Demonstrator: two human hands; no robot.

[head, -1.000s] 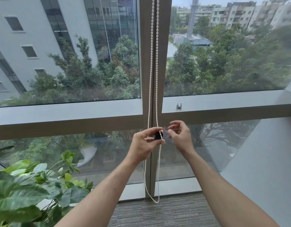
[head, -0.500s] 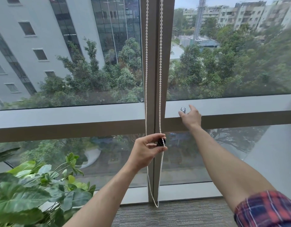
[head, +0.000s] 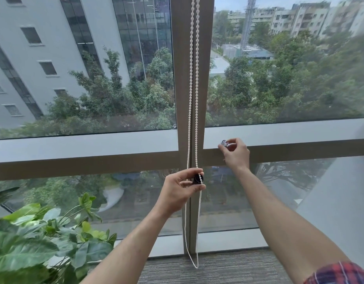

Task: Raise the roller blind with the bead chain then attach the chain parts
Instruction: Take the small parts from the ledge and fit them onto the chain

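A white bead chain (head: 190, 83) hangs in two strands down the window's middle post and loops just above the floor. My left hand (head: 178, 191) pinches the right strand together with a small black round part (head: 197, 178) at waist height. My right hand (head: 236, 153) is up at the window ledge (head: 289, 134), its fingertips closed on a small shiny silver part (head: 224, 143). The blind itself is out of view above.
A leafy green plant (head: 43, 240) stands at the lower left, close to my left arm. Grey carpet (head: 218, 267) meets the window frame below. A pale wall (head: 344, 203) closes the right side.
My right hand left the black part near my left hand, reached up to the ledge and closed its fingers on the silver part. My left hand has kept its hold.
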